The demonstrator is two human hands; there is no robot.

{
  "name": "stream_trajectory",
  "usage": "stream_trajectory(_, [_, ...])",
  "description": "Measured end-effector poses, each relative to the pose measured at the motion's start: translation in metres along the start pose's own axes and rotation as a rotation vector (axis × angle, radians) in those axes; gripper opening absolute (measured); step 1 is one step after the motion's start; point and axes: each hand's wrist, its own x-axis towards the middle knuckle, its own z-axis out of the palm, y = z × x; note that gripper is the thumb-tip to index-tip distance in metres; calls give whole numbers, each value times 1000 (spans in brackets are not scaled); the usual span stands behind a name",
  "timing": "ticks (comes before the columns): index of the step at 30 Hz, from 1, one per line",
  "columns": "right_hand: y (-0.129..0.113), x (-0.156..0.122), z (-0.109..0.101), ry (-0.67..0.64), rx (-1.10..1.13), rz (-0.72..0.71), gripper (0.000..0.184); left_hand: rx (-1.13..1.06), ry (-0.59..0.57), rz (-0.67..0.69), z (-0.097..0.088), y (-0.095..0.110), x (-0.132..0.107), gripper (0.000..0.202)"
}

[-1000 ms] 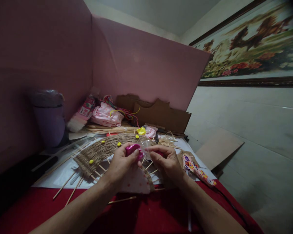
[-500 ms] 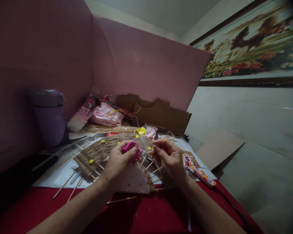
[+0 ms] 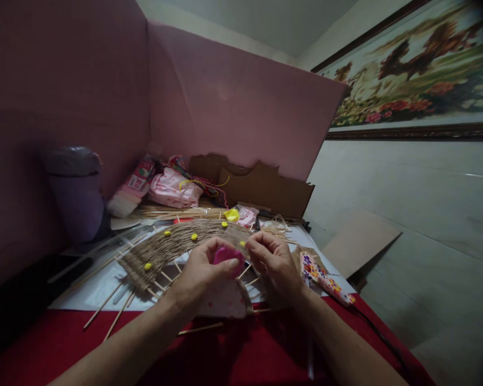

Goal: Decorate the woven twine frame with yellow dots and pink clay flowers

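My left hand (image 3: 203, 271) is closed round a lump of magenta modelling clay (image 3: 228, 261), thumb pressed over its front. Just to its right, the fingertips of my right hand (image 3: 274, 261) pinch a clear plastic bag (image 3: 236, 235), which extends left above the clay. Below and behind both hands lies a fan-shaped weaving (image 3: 177, 241) of brown cord on thin wooden sticks. Small yellow dots (image 3: 194, 236) sit along its band. White fabric with red spots (image 3: 221, 301) shows at its lower middle, partly covered by my hands.
A flower-patterned glue gun (image 3: 330, 284) with a black cord lies at the right. Behind the weaving are a bundle of sticks (image 3: 173, 212), a yellow packet (image 3: 232, 215), pink fabric (image 3: 175, 188) and cut cardboard (image 3: 265, 187). A purple container (image 3: 78, 198) stands at left.
The plastic bag has come away from the magenta clay, drawn toward my right hand. My left hand has shifted slightly right, and the clay now shows more fully.
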Motion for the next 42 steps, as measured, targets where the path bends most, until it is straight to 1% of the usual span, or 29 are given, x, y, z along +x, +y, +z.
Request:
stream_trajectory(2, [-1,-1,0,-50,4,2,26,40,3,30,0,2,-1,27])
stream_trajectory(4, [-2,-2,0,-85,-16,0,25,73,30,39,0,4,-2,23])
stream_trajectory(8, [0,-3,1,-96,-61,-14,24,110,76,27,2,7,-4,20])
stream_trajectory(11, [4,-3,0,-113,-126,-40,21,100,85,34,3,8,-4,20])
stream_trajectory(15, [8,-2,-2,-89,-158,-58,21,104,87,39,4,7,-3,20])
stream_trajectory(20, [4,-3,-1,-106,-95,-39,20,82,89,5,5,9,-3,22])
stream_trajectory(25, [0,-4,1,-95,-5,5,20,-4,30,-57,3,8,-2,27])
stream_trajectory(29, [-1,-4,2,-72,-16,10,19,33,51,-43,0,6,0,27])
stream_trajectory(33, [-1,-4,3,-98,8,20,21,45,45,-41,-2,5,0,28])
stream_trajectory(37, [0,-4,3,-108,5,18,23,79,53,-17,1,7,-1,23])
stream_trajectory(42, [2,-2,1,-103,-54,-29,24,167,72,28,4,6,-2,19])
